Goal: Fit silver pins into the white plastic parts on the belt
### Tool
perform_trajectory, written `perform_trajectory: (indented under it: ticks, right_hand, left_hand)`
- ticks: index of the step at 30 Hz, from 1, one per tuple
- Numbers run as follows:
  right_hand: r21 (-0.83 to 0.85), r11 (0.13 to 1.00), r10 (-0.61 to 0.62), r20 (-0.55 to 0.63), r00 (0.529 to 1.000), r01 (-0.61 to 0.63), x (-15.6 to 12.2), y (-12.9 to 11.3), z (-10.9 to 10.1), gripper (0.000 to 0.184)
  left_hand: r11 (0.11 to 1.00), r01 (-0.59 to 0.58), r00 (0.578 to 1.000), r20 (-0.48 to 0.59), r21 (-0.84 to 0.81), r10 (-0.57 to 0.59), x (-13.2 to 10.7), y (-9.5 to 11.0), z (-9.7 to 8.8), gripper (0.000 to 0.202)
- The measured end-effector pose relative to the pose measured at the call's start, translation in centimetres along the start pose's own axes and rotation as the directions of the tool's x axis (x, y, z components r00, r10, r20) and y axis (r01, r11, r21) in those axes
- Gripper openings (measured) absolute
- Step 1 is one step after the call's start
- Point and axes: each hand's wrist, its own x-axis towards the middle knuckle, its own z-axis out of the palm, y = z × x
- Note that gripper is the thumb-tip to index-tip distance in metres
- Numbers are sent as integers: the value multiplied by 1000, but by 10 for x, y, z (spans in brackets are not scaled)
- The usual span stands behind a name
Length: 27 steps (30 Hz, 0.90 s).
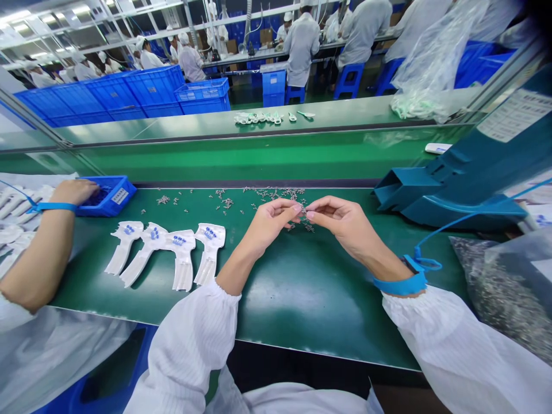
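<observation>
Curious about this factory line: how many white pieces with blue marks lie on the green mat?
4, in a row on the green mat: leftmost piece, second piece, third piece, rightmost piece, nearest the left hand. Similar pieces lie off the mat, far left.

Green bench mat [297,299] carries loose metal parts [276,192]; white strips [183,259]; blue tray [125,192].

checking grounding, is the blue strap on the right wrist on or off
On: the blue wrist strap circles the right wrist, its cord attached.
</observation>
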Motion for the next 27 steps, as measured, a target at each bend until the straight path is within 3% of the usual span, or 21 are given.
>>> perform_trajectory:
  ticks: [8,15,21,27]
  right_hand:
    - [53,998,22,11,1000,-23,-1,-1,0,23]
    - [178,977,113,57,992,-121,-2,-2,-1,25]
    - [86,990,104,50,993,-108,-1,2,-1,31]
    - [-182,979,-94,23,995,97,-3,2,1,24]
  left_hand:
    - [998,-17,999,32,66,15,-1,3,-5,30]
    - [958,-198,979,88,208,184,0,1,-3,24]
    - [795,-362,928,113,487,354,-7,2,1,16]
    - [629,-420,902,222,655,371,-10,-2,3,20]
